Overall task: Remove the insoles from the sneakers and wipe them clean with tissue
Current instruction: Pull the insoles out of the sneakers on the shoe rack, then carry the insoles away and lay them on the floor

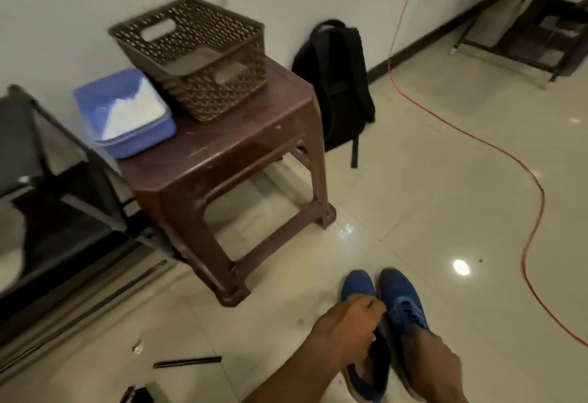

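Note:
Two blue sneakers stand side by side on the tiled floor at the bottom centre, toes pointing away from me. My left hand is curled around the opening of the left sneaker, whose dark inside shows below my fingers. My right hand reaches into the opening of the right sneaker; only the wrist and forearm show, and the fingers are hidden. I cannot pick out an insole. White tissue lies in a blue tray on the brown plastic stool.
A brown woven basket sits on the stool behind the tray. A black backpack leans on the wall. A red cable snakes over the floor at right. A black chair stands at left, and a dark stick lies near me.

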